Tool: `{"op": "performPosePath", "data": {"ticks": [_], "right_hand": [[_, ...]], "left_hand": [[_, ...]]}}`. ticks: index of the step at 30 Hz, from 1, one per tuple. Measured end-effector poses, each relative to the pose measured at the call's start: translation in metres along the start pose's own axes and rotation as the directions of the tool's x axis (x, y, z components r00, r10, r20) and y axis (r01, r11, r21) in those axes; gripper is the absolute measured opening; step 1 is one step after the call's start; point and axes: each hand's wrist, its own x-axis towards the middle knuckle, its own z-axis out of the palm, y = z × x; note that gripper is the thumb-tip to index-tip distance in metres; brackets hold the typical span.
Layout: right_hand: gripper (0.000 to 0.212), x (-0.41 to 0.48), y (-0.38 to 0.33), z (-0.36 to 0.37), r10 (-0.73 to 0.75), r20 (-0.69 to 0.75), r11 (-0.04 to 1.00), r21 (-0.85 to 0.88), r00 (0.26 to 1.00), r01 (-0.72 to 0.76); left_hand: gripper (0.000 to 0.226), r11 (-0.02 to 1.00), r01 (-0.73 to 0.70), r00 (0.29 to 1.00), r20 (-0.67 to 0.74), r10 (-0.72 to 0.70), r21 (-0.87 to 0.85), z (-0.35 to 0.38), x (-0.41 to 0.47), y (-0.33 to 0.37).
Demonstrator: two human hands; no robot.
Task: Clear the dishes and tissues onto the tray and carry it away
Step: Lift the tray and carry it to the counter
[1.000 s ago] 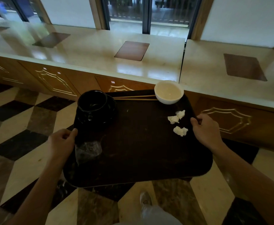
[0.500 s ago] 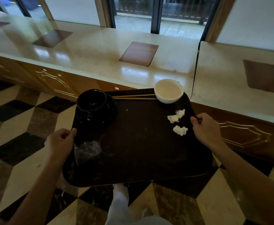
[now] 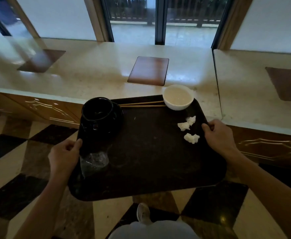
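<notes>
Stone counter (image 3: 89, 75), pale, long, with dark wooden insets (image 3: 149, 70); its ends are cut off by the frame. Chequered marble floor (image 3: 12, 169), with one pale shoe (image 3: 143, 213) showing below the tray. Dark rectangular tray (image 3: 149, 161), held level in front of the person, its far right corner over the counter's edge; whether it rests there or hangs clear is hard to tell. Black pot (image 3: 98, 118), upright at the tray's far left corner, inside too dark to read. White bowl (image 3: 178, 97), far right corner, pale within – liquid or bare glaze, cannot tell. Left hand (image 3: 63, 156) grips the tray's left rim, thumb on top, fingers curled under and hidden. Right hand (image 3: 218, 135) grips the right rim the same way, fingers mostly out of sight beneath. Two chopsticks (image 3: 141, 104), lying side by side between pot and bowl. Crumpled clear wrapper (image 3: 93, 161), just beside the left hand – faint against the dark surface. Three white tissue wads (image 3: 187, 125), near the right hand.
</notes>
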Motion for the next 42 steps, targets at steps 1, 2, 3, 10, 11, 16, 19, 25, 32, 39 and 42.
{"op": "performPosePath", "data": {"ticks": [1, 2, 3, 10, 11, 16, 19, 25, 32, 39, 42], "right_hand": [[0.019, 0.006, -0.008, 0.005, 0.005, -0.01, 1.0, 0.001, 1.0, -0.005], [0.019, 0.011, -0.015, 0.008, 0.007, -0.018, 1.0, 0.0, 1.0, -0.007], [0.019, 0.017, -0.022, 0.013, 0.01, -0.019, 1.0, -0.001, 1.0, -0.01], [0.017, 0.067, -0.06, 0.042, 0.02, -0.026, 1.0, -0.008, 0.999, -0.02], [0.017, 0.075, -0.064, 0.046, 0.019, -0.025, 1.0, -0.008, 1.0, -0.019], [0.015, 0.121, -0.084, 0.064, -0.006, -0.021, 1.0, -0.01, 1.0, 0.006], [0.019, 0.151, -0.097, 0.075, -0.022, -0.03, 1.0, -0.007, 0.999, 0.022], [0.023, 0.218, -0.12, 0.089, -0.036, -0.018, 0.999, 0.004, 0.999, 0.036], [0.021, 0.28, -0.136, 0.099, -0.051, -0.026, 0.999, -0.008, 0.998, 0.051], [0.018, 0.321, -0.139, 0.112, 0.004, -0.065, 1.0, 0.007, 0.998, -0.003], [0.017, 0.334, -0.138, 0.122, 0.023, -0.082, 0.999, 0.024, 0.996, -0.021]], "left_hand": [[0.028, 1.0, -0.005, 1.0, 0.011, 0.005, -0.003, 0.0, 0.014, 0.0], [0.028, 1.0, -0.014, 1.0, 0.024, 0.014, -0.006, 0.001, 0.026, -0.001], [0.027, 1.0, -0.026, 0.999, 0.037, 0.026, -0.007, 0.001, 0.039, -0.002], [0.024, 0.998, -0.059, 0.997, 0.043, 0.06, -0.017, 0.013, 0.109, -0.001], [0.024, 0.998, -0.055, 0.997, 0.046, 0.056, -0.018, 0.015, 0.118, 0.0], [0.026, 0.998, -0.045, 0.998, 0.053, 0.047, -0.036, 0.03, 0.163, 0.008], [0.028, 0.998, -0.051, 0.998, 0.035, 0.052, -0.039, 0.04, 0.19, 0.018], [0.027, 0.999, -0.041, 0.999, 0.008, 0.041, -0.035, 0.061, 0.247, 0.041], [0.031, 0.999, -0.045, 0.999, -0.028, 0.046, 0.014, 0.093, 0.307, 0.059], [0.032, 0.995, -0.087, 0.996, -0.011, 0.088, 0.04, 0.126, 0.356, 0.085], [0.033, 0.99, -0.133, 0.991, 0.005, 0.133, 0.047, 0.141, 0.38, 0.095]]}}
